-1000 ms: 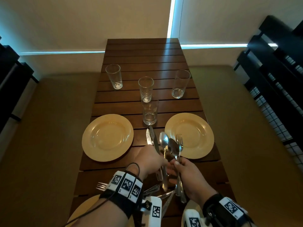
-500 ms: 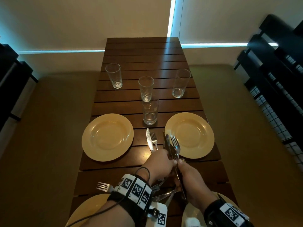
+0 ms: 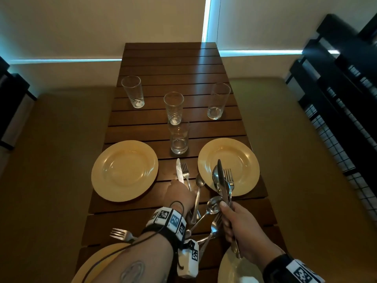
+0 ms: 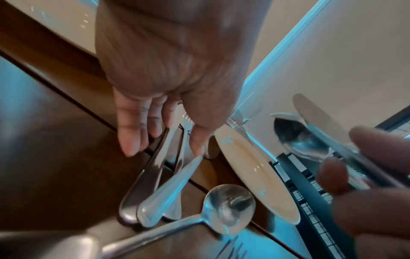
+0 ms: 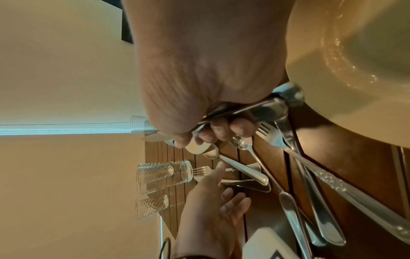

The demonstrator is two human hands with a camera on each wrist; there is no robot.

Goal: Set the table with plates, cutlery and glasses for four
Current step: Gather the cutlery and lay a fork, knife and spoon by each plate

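Observation:
Two yellow plates, left and right, lie on the wooden table. Between them a knife, a fork and a spoon lie side by side. My left hand rests on their handles with straight fingers. My right hand grips a cutlery bundle of knife, spoon and fork, raised over the right plate's near rim. In the right wrist view the curled fingers close round that bundle's handles.
Several empty glasses stand beyond the plates. A loose spoon, a fork and another fork lie near me. Two more plates sit at the near edge, left and right. Benches flank the table.
A fork and then a spoon came to lie beside the knife between the plates, under my left hand. My right hand drew right and back with the remaining bundle.

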